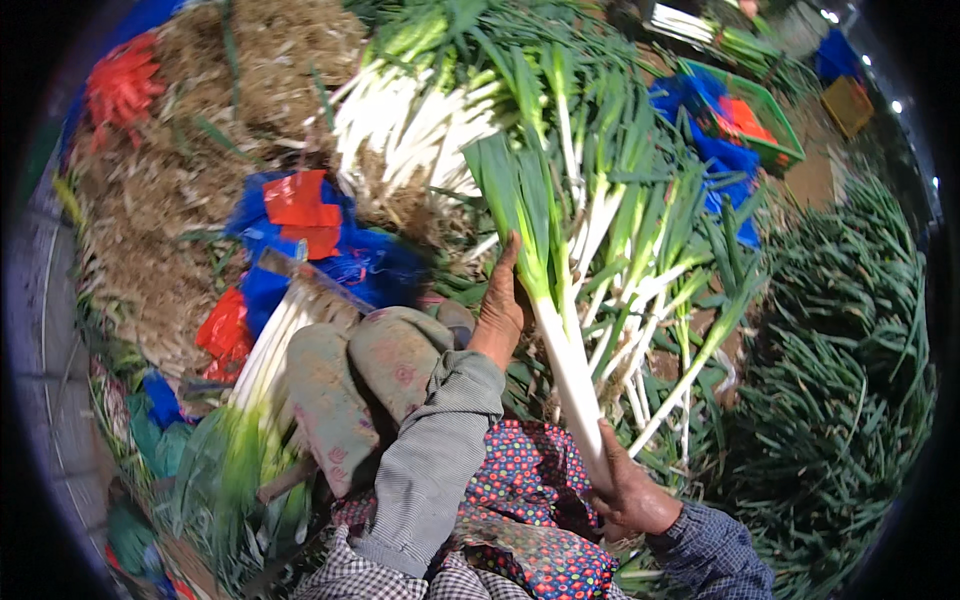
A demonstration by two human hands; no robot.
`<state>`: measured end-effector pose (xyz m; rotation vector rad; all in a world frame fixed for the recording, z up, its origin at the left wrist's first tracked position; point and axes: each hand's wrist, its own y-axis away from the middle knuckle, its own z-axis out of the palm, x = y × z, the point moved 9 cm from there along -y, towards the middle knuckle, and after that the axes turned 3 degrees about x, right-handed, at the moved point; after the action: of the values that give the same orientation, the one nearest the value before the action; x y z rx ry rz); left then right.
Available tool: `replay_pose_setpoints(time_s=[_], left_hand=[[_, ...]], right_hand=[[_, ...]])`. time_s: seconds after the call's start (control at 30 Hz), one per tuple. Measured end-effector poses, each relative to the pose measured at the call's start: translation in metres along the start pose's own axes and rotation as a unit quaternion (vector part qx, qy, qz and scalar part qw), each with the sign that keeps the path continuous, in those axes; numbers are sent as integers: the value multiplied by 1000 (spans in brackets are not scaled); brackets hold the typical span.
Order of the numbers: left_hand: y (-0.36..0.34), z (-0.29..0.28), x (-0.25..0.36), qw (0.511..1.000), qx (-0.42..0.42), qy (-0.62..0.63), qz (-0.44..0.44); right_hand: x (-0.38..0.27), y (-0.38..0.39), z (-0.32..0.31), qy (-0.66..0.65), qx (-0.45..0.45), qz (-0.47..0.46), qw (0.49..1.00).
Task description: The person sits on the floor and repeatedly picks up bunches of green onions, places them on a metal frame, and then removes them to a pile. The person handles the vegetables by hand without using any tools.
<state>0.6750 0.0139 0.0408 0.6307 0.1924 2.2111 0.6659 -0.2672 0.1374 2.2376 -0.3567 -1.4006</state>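
Note:
One thick leek (570,385), white below and green above, slants across the middle in front of my lap. My left hand (503,308) holds it near where the white turns green, its fingers partly hidden behind the leaves. Lower down, my right hand (632,488) is closed around the white root end. Several loose leeks (640,325) lie just beyond and to the right of the held one. To the left of my knees, a bundle of leeks (270,350) rests in a wooden frame (318,280), with its green tops toward me.
Trimmed roots (200,190) form a large heap at the left, with a red glove (122,85) on it. Blue netting (385,270) with red pieces lies beside the frame. White-stemmed leeks (420,120) are piled ahead. A green crate (790,140) stands far right, above a leafy heap (820,370).

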Motion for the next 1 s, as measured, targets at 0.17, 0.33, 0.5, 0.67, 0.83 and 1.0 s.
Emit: replay_pose_setpoints(time_s=[0.17,0.33,0.5,0.67,0.83,1.0], left_hand=[[70,57,182,977,-119,56,169],[269,15,362,882,-15,6,472],[493,-91,385,746,141,3,651],[564,-239,284,732,388,101,552],[517,-330,201,802,441,-62,397],[499,-360,181,828,351,-13,436]], right_hand=[[-78,-59,-60,249,128,-164,946],[-223,-169,-41,351,203,-383,830],[-338,-249,105,382,194,-563,707],[-295,-316,269,463,66,-588,660],[-163,-380,313,786,128,-559,231],[-190,-360,277,519,144,-669,512]])
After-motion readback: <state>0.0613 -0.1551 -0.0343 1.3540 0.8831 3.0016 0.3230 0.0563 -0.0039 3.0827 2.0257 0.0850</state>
